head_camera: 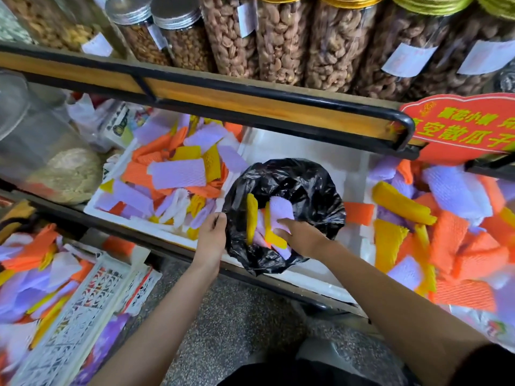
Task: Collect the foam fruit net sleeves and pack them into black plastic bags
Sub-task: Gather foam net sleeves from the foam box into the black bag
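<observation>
A black plastic bag (303, 185) sits open on the lower shelf, inside a white foam box (295, 149). My left hand (211, 235) pinches the bag's left rim. My right hand (299, 235) reaches into the mouth and grips a bunch of purple and yellow foam net sleeves (274, 218). A yellow sleeve (251, 218) stands upright inside the bag. Loose orange, purple, yellow and white sleeves fill the white foam box on the left (167, 174) and lie piled at the right (446, 227).
A wooden shelf with a black metal rail (250, 98) hangs just above the bag and carries tall clear jars of nuts (281, 40). A red sign (462, 126) sticks out at the right. A white crate (83, 310) with more sleeves stands on the speckled floor at lower left.
</observation>
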Demonstrator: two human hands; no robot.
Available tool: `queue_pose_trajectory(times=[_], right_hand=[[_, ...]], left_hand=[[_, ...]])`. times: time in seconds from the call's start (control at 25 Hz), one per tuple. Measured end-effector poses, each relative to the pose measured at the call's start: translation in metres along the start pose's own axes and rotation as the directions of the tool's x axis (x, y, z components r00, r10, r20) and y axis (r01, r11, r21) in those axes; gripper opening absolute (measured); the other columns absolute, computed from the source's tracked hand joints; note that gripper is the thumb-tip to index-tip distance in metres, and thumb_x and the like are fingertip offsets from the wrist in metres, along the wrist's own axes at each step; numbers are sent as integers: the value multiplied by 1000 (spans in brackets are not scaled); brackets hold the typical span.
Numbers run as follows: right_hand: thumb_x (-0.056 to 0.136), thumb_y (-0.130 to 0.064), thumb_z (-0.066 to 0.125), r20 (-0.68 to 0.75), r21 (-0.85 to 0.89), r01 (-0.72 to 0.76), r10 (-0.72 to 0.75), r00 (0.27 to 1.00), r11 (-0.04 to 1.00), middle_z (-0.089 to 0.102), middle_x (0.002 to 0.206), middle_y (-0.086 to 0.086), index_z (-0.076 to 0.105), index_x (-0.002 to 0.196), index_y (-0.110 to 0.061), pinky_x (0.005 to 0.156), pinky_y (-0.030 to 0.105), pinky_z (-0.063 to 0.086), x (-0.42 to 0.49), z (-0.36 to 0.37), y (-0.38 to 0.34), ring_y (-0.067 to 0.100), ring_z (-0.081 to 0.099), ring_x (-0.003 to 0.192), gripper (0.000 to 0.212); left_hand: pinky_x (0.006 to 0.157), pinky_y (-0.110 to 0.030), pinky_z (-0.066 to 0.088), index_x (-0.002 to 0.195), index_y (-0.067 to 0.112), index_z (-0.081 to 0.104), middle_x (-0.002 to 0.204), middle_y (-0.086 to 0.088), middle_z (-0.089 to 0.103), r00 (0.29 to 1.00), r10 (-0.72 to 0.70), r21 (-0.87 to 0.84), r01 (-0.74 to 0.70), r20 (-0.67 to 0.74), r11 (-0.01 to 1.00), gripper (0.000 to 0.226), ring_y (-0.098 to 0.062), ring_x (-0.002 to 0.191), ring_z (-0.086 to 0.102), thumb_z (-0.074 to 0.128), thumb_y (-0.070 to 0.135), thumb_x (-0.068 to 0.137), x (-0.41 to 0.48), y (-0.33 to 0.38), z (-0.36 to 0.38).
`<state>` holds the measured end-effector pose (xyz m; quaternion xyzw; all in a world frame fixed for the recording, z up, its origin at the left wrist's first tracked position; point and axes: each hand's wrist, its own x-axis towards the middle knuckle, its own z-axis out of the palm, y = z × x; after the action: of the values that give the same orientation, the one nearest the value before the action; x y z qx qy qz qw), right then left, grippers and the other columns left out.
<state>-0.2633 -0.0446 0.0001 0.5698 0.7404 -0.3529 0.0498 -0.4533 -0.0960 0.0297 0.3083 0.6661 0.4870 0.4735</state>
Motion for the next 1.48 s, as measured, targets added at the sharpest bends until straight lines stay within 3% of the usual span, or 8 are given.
queue_pose_trajectory(times=[0.16,0.28,0.48,0.68,0.88,1.04,1.2,1.48], right_hand=[[100,-32,40,-364,41,78,-58,929,996,63,121,2,44,132,-21,83,36,48,-41,-20,33,25,61,106,34],[95,-16,51,-645,146,114,7,764,983,61,114,5,49,124,-11,78,32,45,-90,-25,87,24,59,100,30],[81,-1,66,-705,205,-199,285,649,958,54,113,29,47,123,11,93,38,34,-147,-16,213,48,52,107,47],[78,-16,74,-553,375,-316,484,678,871,45,125,34,34,132,15,103,46,31,-149,-20,272,47,41,122,74],[79,-49,67,-421,330,-413,523,741,849,39,138,20,22,143,4,105,40,26,-117,-28,275,38,35,128,94],[89,-39,56,-437,239,-463,521,733,853,46,129,17,31,136,-1,98,39,33,-113,-37,290,35,40,122,66],[86,-19,60,-426,357,-301,441,790,884,61,113,18,48,117,-5,78,41,43,-141,-53,318,37,57,105,35],[83,-3,65,-621,538,-1,396,677,843,58,92,3,45,105,-10,74,46,52,-197,-78,313,25,60,84,30]], left_hand=[[79,-23,34,95,13,46,88,2,48,942,333,286,-328,30,900,6,-18,93,46,49,8,96,-9,22,18],[85,-26,32,98,12,52,98,1,46,711,673,460,-676,203,576,11,-14,97,41,51,14,87,-27,34,55],[86,-30,37,103,7,56,104,-7,53,552,550,349,-830,626,436,30,-17,99,45,43,26,84,-57,-1,157],[101,-34,34,128,0,44,132,-15,44,582,148,433,-730,800,529,44,-28,123,42,58,19,92,-51,-57,258],[109,-34,25,143,-6,22,147,-23,32,740,-112,682,-537,664,496,76,-31,136,32,60,34,90,-45,-85,330],[109,-30,19,141,-11,21,144,-27,32,858,-18,718,-418,513,556,79,-34,136,30,66,24,86,-47,-93,351],[95,-34,31,124,-12,46,122,-32,54,914,108,697,-372,392,613,40,-40,117,50,56,4,89,-44,-89,352],[84,-27,38,107,-8,57,98,-21,60,859,377,485,-508,347,712,31,-28,92,56,52,20,94,-58,-50,345]])
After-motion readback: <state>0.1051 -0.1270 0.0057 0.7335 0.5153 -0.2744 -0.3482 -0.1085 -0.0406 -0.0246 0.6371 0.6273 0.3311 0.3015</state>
